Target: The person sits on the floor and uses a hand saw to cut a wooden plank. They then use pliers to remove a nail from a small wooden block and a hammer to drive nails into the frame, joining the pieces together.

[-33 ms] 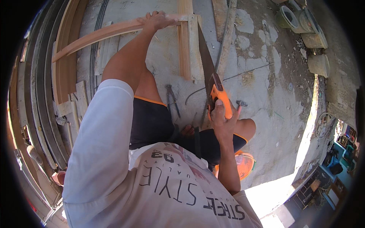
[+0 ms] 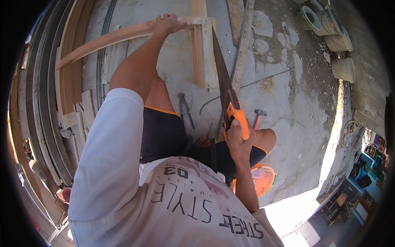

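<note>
My right hand (image 2: pixel 238 133) is closed around the orange handle of a handsaw (image 2: pixel 222 68). The long dark blade points away from me and lies along the right side of a pale wooden piece (image 2: pixel 209 53), at the sawn end of a long wooden board (image 2: pixel 119 35). Farther left, my left hand (image 2: pixel 165 24) presses down on that board, fingers bent over its far edge and thumb stretched toward the saw. Beneath the board's end runs another wooden beam (image 2: pixel 198 57). Whether the teeth sit in a cut cannot be made out.
Pincers (image 2: pixel 186 110) and a red-handled hammer (image 2: pixel 258 118) lie on the concrete floor near my legs. An orange bucket (image 2: pixel 264 181) stands by my right side. Planks (image 2: pixel 68 86) and long dark bars (image 2: pixel 45 103) line the left; several dirty buckets (image 2: pixel 343 70) stand at the right.
The saw and my right hand have moved slightly back toward me, and more of the hammer shows. My left hand stays on the board.
</note>
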Demonstrator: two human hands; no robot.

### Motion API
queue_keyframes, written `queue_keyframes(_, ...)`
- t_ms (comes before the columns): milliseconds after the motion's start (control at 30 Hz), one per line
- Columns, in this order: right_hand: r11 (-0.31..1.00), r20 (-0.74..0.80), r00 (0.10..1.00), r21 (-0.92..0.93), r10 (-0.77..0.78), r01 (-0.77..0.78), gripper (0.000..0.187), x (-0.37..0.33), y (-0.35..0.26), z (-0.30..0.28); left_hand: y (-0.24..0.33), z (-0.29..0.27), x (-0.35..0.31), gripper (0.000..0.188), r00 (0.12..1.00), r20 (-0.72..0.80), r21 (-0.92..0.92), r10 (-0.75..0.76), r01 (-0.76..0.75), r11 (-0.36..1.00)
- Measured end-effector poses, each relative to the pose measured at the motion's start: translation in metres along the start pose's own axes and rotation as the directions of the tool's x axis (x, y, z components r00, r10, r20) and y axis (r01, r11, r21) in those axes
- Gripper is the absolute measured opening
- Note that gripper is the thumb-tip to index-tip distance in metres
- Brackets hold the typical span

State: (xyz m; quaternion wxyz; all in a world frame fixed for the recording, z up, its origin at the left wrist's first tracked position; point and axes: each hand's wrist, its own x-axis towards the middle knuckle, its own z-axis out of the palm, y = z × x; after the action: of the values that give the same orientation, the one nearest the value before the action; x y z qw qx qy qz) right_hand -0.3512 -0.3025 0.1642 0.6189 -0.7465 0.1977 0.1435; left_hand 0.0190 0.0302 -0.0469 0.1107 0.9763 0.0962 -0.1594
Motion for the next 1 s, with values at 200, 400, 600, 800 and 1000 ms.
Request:
queue_keyframes(200,0.978,-0.088,0.986,-0.169,-0.139,0.122,0.061,-0.101,0.018,-0.045,0.029,-0.021,-0.034,0.098,1.0,-0.007,-0.036,-0.021,0.021,0.999)
queue_keyframes(400,0.997,-0.011,0.997,0.023,-0.071,0.071,0.034,0.069,-0.028,0.021,0.027,-0.018,-0.029,0.099,1.0,0.014,-0.048,0.011,-0.011,0.999)
queue_keyframes(600,0.984,-0.067,0.986,-0.099,-0.152,0.146,0.05,-0.095,0.047,-0.041,0.022,-0.023,-0.034,0.095,1.0,-0.018,-0.057,-0.006,0.005,0.998)
queue_keyframes(800,0.98,-0.075,0.978,-0.072,-0.192,0.187,0.047,-0.049,0.029,-0.019,0.037,-0.019,-0.034,0.096,0.999,-0.033,-0.045,-0.006,0.005,0.999)
queue_keyframes(1000,0.996,-0.025,0.996,0.029,-0.089,0.09,0.036,0.041,0.01,0.017,0.022,-0.022,-0.031,0.098,1.0,0.014,-0.041,-0.019,0.02,0.999)
